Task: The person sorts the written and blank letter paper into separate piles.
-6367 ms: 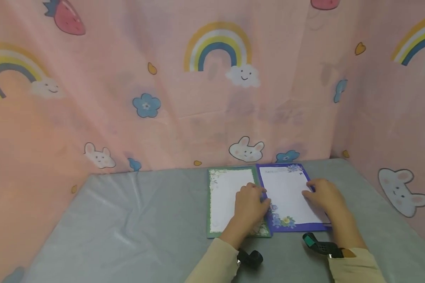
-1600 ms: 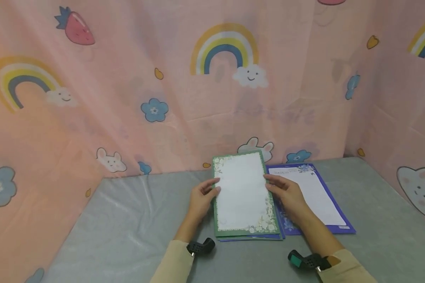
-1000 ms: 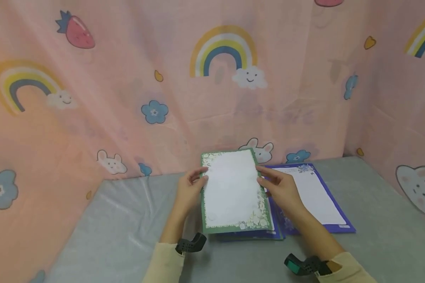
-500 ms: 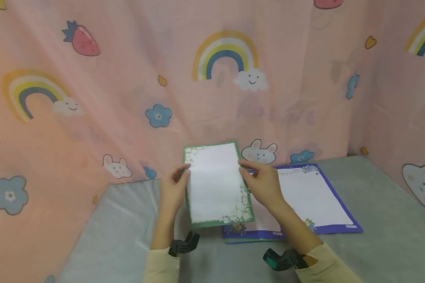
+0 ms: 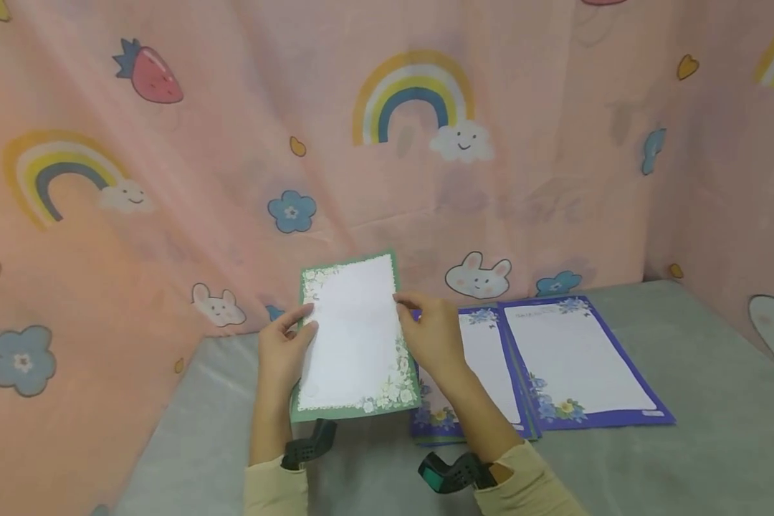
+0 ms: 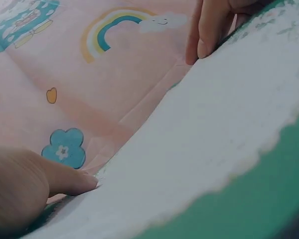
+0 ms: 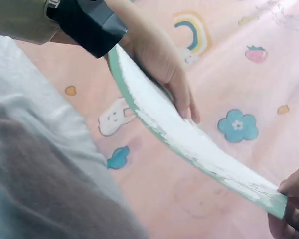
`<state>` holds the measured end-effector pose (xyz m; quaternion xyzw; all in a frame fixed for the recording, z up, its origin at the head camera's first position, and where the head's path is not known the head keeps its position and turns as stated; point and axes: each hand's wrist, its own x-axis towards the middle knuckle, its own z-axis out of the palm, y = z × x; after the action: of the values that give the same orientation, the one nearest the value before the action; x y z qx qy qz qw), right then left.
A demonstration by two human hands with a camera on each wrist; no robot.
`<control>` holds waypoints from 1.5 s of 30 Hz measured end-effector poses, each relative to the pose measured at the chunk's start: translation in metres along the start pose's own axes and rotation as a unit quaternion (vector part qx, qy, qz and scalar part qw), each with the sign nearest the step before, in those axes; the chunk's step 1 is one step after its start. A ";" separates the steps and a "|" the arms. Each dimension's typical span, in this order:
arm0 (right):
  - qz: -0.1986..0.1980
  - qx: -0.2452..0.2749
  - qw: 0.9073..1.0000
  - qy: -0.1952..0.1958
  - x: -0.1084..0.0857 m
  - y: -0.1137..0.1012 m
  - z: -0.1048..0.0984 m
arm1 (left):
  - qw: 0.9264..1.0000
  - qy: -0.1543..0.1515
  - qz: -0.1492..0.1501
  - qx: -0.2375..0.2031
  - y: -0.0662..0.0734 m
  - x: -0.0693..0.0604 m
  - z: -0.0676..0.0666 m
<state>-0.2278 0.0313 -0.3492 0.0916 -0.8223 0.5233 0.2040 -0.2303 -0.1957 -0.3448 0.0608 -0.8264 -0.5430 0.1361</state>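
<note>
Both hands hold a sheet of stationery paper (image 5: 351, 337) with a green flowered border, raised and tilted above the table at the centre left. My left hand (image 5: 282, 358) pinches its left edge between thumb and fingers, and my right hand (image 5: 435, 340) pinches the right edge. The right wrist view shows the sheet (image 7: 154, 112) bowed lengthwise. A pile of purple-bordered sheets (image 5: 493, 373), with green edges peeping out beneath, lies behind the right forearm. Beside it on the right lies another purple-bordered sheet (image 5: 577, 358) with blue flowers.
The grey cloth-covered table (image 5: 619, 473) carries the paper piles. A pink patterned curtain (image 5: 232, 129) rises at its back and along the sides. Each wrist wears a black camera (image 5: 311, 444).
The green-bordered sheet has been lifted off the left pile and carried leftward by both hands, uncovering a purple-bordered sheet. Earlier, the hands were over the two piles.
</note>
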 end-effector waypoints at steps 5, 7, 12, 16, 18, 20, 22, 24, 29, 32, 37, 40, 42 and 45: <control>0.016 -0.011 0.999 -0.029 -0.009 0.015 0.006 | 0.999 -0.015 0.022 0.027 -0.007 0.003 0.004; 0.021 -0.016 0.999 -0.047 -0.011 0.021 0.010 | 0.999 -0.005 0.025 0.042 -0.013 0.004 0.007; 0.042 -0.033 0.995 -0.090 -0.018 0.031 0.022 | 0.996 0.022 0.029 0.087 -0.030 0.009 0.018; 0.041 -0.048 0.993 -0.101 -0.020 0.037 0.028 | 0.995 0.018 0.032 0.096 -0.040 0.012 0.025; 0.042 -0.054 0.993 -0.099 -0.021 0.042 0.030 | 0.994 0.014 0.029 0.100 -0.045 0.013 0.027; 0.052 -0.060 0.992 -0.101 -0.021 0.049 0.031 | 0.992 0.002 0.025 0.120 -0.049 0.013 0.029; 0.063 -0.066 0.990 -0.105 -0.021 0.055 0.032 | 0.988 -0.024 0.014 0.151 -0.054 0.013 0.030; 0.076 -0.069 0.988 -0.114 -0.022 0.061 0.032 | 0.983 -0.053 0.005 0.174 -0.058 0.012 0.030; 0.088 -0.104 0.979 -0.153 -0.025 0.073 0.036 | 0.976 -0.083 0.010 0.200 -0.066 0.011 0.031; 0.080 -0.131 0.974 -0.168 -0.027 0.077 0.039 | 0.972 -0.090 0.018 0.216 -0.071 0.011 0.030; 0.067 -0.166 0.969 -0.172 -0.028 0.078 0.042 | 0.961 -0.127 -0.001 0.244 -0.079 0.011 0.029; 0.062 -0.196 0.964 -0.168 -0.028 0.078 0.043 | 0.959 -0.138 -0.008 0.246 -0.080 0.011 0.028; 0.061 -0.211 0.962 -0.165 -0.029 0.077 0.043 | 0.959 -0.143 -0.007 0.246 -0.080 0.011 0.028; 0.061 -0.222 0.959 -0.163 -0.030 0.076 0.043 | 0.957 -0.150 -0.003 0.249 -0.080 0.011 0.027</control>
<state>-0.2390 0.0242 -0.4402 0.0777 -0.9439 0.3168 0.0507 -0.2524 -0.2066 -0.4262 0.0134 -0.9462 -0.3231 -0.0109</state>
